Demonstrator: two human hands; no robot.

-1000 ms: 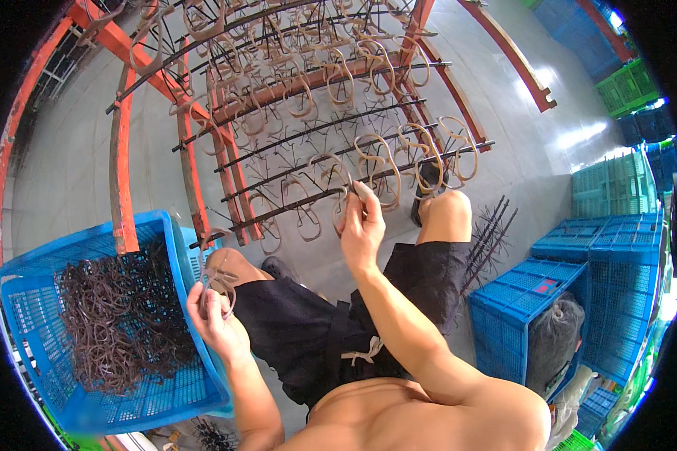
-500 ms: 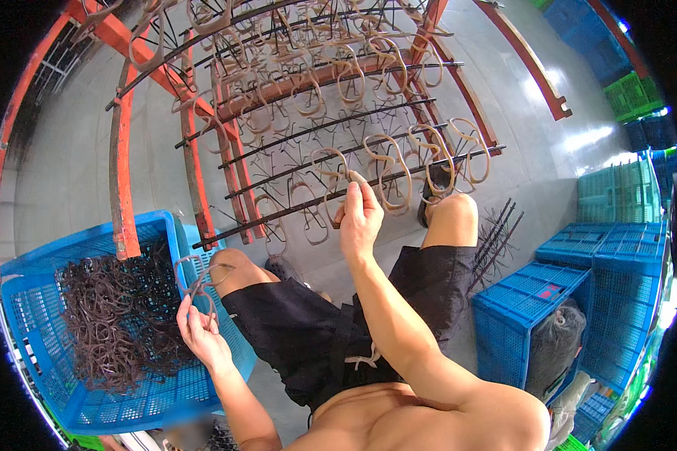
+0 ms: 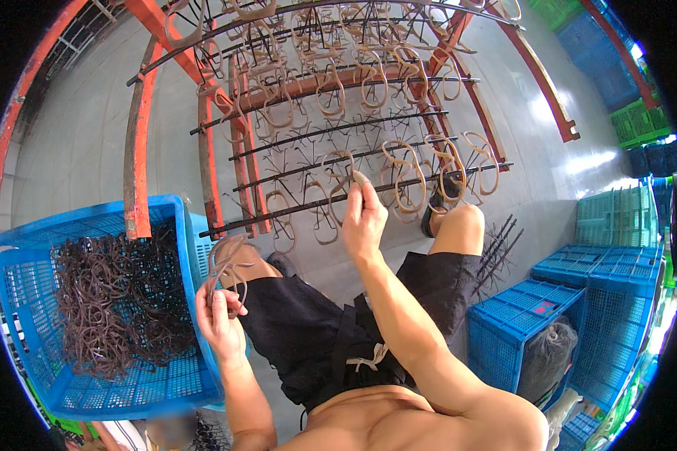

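Note:
My left hand (image 3: 220, 307) is closed on a thin grey-brown looped piece (image 3: 226, 259), beside a blue basket (image 3: 210, 353) heaped with similar dark strands (image 3: 105, 301). My right hand (image 3: 362, 218) is raised at the lowest row of the rack, its fingers pinched on a tan looped piece (image 3: 338, 158) among black spiked bars (image 3: 293, 203). More tan loops (image 3: 405, 177) hang to its right on those bars. The tips of the right fingers partly hide what they grip.
The red rack (image 3: 139, 135) holds several rows of hanging loops above. Blue crates (image 3: 496, 331) stand at the right, one holding a dark bag (image 3: 549, 361), with pale green crates (image 3: 609, 210) behind. Spiked bars (image 3: 500, 252) stand beside my right knee. My knees are below the rack.
The view has shifted slightly, so the rack sits further right. My left hand, still holding its looped piece, has moved slightly right; my right fingers stay at the lowest row.

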